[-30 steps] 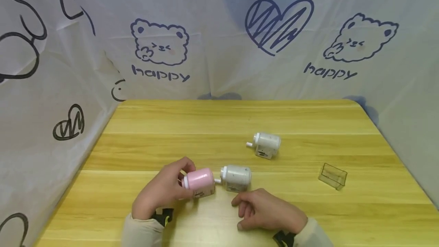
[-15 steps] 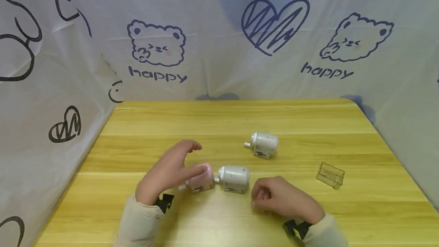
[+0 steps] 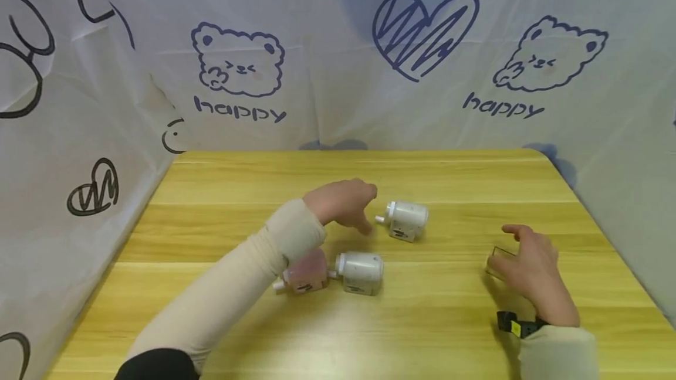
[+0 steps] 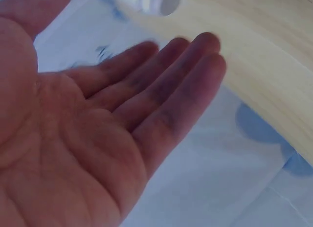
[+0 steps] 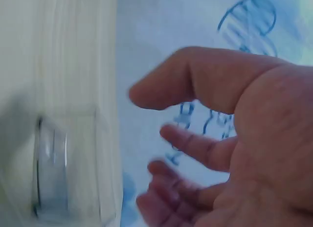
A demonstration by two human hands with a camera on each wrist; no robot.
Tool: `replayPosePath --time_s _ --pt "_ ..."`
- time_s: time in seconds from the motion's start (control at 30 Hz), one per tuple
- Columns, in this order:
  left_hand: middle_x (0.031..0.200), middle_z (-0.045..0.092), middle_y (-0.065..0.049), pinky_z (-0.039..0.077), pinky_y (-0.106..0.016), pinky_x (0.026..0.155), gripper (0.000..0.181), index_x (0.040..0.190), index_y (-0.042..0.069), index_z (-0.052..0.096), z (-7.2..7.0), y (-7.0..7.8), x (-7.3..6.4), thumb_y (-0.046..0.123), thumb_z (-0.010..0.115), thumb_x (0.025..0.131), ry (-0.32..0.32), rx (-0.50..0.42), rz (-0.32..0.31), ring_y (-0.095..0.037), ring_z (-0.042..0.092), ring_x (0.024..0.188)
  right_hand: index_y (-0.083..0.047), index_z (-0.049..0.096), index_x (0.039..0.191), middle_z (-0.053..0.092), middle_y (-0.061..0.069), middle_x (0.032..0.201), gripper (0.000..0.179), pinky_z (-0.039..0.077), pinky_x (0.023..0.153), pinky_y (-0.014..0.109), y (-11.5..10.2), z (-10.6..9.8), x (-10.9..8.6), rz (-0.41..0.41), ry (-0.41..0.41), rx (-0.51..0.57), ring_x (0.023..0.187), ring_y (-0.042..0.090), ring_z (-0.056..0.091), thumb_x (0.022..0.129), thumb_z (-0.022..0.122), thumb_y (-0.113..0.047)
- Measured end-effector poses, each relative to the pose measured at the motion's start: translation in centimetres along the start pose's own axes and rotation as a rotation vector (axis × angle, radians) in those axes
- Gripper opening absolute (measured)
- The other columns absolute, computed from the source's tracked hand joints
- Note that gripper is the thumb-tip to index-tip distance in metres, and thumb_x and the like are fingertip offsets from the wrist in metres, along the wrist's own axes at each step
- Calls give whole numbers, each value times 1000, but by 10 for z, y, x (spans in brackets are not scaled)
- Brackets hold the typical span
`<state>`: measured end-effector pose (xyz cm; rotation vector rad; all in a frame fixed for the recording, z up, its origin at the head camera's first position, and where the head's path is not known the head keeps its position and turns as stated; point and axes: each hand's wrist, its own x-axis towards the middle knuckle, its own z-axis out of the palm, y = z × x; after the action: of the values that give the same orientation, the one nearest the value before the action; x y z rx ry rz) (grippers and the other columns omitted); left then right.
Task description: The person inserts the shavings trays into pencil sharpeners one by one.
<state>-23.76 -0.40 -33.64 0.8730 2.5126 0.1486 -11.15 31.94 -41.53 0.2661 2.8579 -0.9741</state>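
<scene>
My left hand (image 3: 340, 201) reaches across the table, its fingers beside the white handle of the far grey-white hand-crank pencil sharpener (image 3: 409, 219). In the left wrist view its fingers (image 4: 166, 97) are straight and hold nothing, and a blurred white handle end (image 4: 159, 2) shows above them. My right hand (image 3: 530, 265) hovers over a small clear plastic box (image 3: 495, 265), partly covering it in the head view. The right wrist view shows that box (image 5: 73, 168) apart from the loosely bent thumb and fingers (image 5: 166, 85).
Nearer the front, a pink sharpener (image 3: 308, 273), partly behind my left sleeve, stands beside another grey-white sharpener (image 3: 361, 273). The wooden table (image 3: 422, 333) runs back to a pale cloth (image 3: 327, 75) with drawn bears and hearts.
My left hand has let go of the pink sharpener and moved up and right to the far grey-white one. My right hand has moved right, from the near sharpener to the clear box.
</scene>
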Motion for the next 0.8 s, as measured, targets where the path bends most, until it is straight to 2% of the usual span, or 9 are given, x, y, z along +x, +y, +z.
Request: replayPosePath --time_s 0.1,0.2,0.27,0.33,0.43,0.5,0.7,0.8 --pt "141 61 -12 51 -38 100 79 153 5 43 -2 11 19 24 83 89 -30 53 -21 -26 63 119 12 18 156 8 51 149 91 30 90 73 11 -6 2 98 -43 -19 127 70 9 91 71 -22" --pt "143 60 -10 51 -37 101 80 154 8 43 -2 20 31 20 85 87 -32 90 -28 -24 62 121 13 13 156 2 54 147 98 36 84 71 17 -7 3 154 -112 -44 122 70 12 88 74 -24" --pt "138 63 -7 52 -36 98 73 149 10 49 -2 27 35 20 85 87 -20 142 -15 -22 63 119 13 15 156 6 55 145 98 39 82 69 20 -6 4 167 -151 -64 119 70 17 86 73 -24" --pt "129 68 -5 54 -34 92 60 140 11 58 -1 34 38 20 85 87 -4 197 1 -20 66 111 15 19 154 19 54 140 95 43 81 65 22 -5 6 163 -172 -71 116 66 28 85 73 -21" --pt "116 72 -2 57 -33 85 42 125 11 68 3 43 39 19 85 88 33 281 15 -18 68 100 19 25 149 40 49 130 87 47 81 56 24 -3 9 134 -187 -69 107 55 46 85 72 -17" --pt "111 73 -2 57 -32 82 33 120 12 70 7 48 42 17 83 90 59 317 20 -16 69 95 22 27 146 48 45 124 83 50 80 51 26 -2 11 123 -195 -58 101 47 54 86 72 -15" --pt "113 74 -1 60 -32 77 23 120 14 73 17 58 49 15 74 96 128 411 16 -17 71 94 19 31 146 49 42 131 79 50 86 55 28 -1 10 144 -209 -34 108 49 54 87 72 -15" --pt "113 74 -1 61 -31 74 20 118 15 74 20 60 51 17 72 99 164 429 11 -16 71 93 19 34 145 51 41 129 77 49 86 55 27 -1 10 132 -194 -44 107 47 56 87 71 -16"
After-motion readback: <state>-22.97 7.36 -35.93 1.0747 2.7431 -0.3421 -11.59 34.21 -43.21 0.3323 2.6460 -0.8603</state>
